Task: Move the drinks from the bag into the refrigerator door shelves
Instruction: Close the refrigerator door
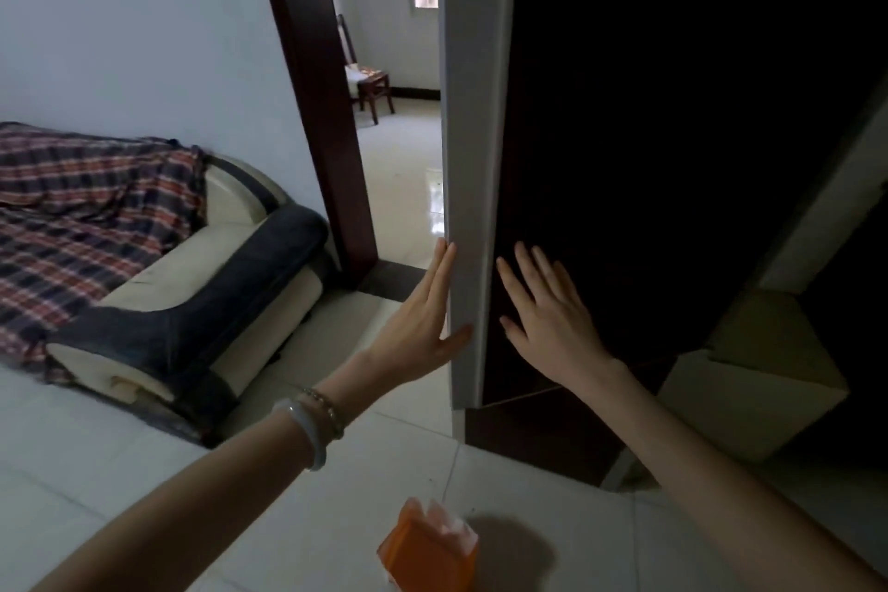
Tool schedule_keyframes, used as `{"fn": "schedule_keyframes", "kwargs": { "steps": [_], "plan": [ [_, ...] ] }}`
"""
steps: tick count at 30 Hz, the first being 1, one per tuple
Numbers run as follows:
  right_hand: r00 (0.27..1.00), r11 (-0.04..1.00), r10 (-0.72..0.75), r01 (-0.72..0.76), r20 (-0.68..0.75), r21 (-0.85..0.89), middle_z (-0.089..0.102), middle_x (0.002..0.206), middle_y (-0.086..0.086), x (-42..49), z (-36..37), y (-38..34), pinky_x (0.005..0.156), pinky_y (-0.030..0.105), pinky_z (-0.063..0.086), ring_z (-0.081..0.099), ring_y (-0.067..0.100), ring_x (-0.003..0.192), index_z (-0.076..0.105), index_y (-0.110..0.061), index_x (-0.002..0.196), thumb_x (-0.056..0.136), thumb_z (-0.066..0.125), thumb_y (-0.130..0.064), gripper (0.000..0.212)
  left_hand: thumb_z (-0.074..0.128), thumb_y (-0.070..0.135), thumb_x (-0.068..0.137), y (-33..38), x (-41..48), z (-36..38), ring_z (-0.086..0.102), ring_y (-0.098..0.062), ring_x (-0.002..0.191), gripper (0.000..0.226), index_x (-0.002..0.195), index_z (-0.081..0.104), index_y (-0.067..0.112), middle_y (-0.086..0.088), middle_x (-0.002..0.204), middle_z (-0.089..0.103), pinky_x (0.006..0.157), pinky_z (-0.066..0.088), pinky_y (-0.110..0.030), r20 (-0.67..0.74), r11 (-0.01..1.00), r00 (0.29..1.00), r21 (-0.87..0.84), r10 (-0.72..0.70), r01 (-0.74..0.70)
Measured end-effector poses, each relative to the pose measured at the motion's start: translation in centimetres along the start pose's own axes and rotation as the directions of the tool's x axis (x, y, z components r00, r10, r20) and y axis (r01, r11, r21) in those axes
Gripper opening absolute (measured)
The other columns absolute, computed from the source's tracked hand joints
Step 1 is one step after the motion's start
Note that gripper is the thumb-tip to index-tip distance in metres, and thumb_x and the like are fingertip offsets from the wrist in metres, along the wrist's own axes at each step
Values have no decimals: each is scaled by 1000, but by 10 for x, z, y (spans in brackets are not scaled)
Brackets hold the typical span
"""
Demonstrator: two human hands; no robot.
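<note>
Straight ahead, the dark refrigerator door [648, 135] stands ajar, its pale side edge turned toward the person. To the left, a sofa [192, 284] draped with a plaid blanket [81, 212] sits against the wall. On the tiled floor [120, 457], near the bottom edge of the view, stands the orange bag [425, 553]; what it holds cannot be told. The right hand [552, 317] lies flat on the dark door face, fingers spread and grasping nothing. The left hand [423, 317] presses flat against the door's pale edge, likewise empty, with bracelets [312, 423] at the wrist.
</note>
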State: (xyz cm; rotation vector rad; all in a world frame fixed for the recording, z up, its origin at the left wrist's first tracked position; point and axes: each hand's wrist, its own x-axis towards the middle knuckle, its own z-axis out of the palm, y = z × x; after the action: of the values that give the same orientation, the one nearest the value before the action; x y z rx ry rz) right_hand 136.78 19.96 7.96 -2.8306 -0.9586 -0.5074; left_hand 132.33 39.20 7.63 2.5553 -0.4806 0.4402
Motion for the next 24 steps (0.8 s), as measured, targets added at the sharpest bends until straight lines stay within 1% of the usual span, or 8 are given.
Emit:
{"fn": "schedule_keyframes", "kwargs": {
  "steps": [2,4,6,8,12,17,20,24],
  "plan": [
    [1000,1000,4,-5,-10,-20,10,154,19,27,10,15,112,45,8,8,32,141,16,-13,145,85,60,-27,76,57,31,90,-19,23,1,-6,-25,144,92,147,-13,13,-14,154,-21,113,1,-21,2,998,1000,64,-8,8],
    [999,999,27,-28,-26,-35,10,154,20,52,18,34,112,47,10,8,34,141,17,-12,145,83,62,-24,78,56,34,91,-37,48,3,2,-35,143,90,147,-12,15,-22,152,-21,113,10,-33,19,990,1000,137,-18,16],
    [998,997,41,-44,-38,-67,12,154,20,74,23,51,112,48,13,11,35,141,19,-12,145,82,63,-23,77,55,37,91,-54,73,4,16,-42,140,89,147,-12,16,-27,151,-18,112,20,-41,29,981,999,191,-38,31],
    [998,995,43,-46,-36,-83,12,154,19,93,30,63,112,48,12,12,35,141,19,-12,145,82,63,-23,77,54,39,91,-72,97,7,18,-44,138,88,148,-8,14,-31,150,-15,112,24,-47,23,974,998,220,-51,44],
    [999,994,47,-49,-22,-97,18,152,20,127,49,76,113,49,15,16,35,140,23,-12,144,80,65,-24,77,54,39,90,-105,142,11,-1,-36,143,86,148,-6,18,-24,153,-16,114,12,-40,8,981,995,169,-98,96],
    [997,992,76,-77,-17,-102,25,150,20,164,70,97,111,50,20,21,35,139,28,-11,142,75,69,-23,79,41,54,89,-141,190,18,-7,-26,143,82,149,-6,23,-17,154,-18,111,3,-32,22,986,997,154,-71,67],
    [997,988,80,-81,-15,-128,25,151,19,179,77,108,112,51,19,20,34,140,29,-11,141,75,69,-23,78,31,59,90,-154,209,27,-13,-25,143,79,149,-8,23,-16,154,-20,112,-3,-32,46,963,998,268,-47,34],
    [995,983,97,-94,10,-160,23,152,19,192,84,117,113,51,16,17,34,141,29,-11,142,75,68,-24,78,22,60,92,-159,224,44,-16,-24,142,72,149,-4,24,-14,153,-20,115,-3,-35,116,897,993,439,-4,-47]
  ]
}}
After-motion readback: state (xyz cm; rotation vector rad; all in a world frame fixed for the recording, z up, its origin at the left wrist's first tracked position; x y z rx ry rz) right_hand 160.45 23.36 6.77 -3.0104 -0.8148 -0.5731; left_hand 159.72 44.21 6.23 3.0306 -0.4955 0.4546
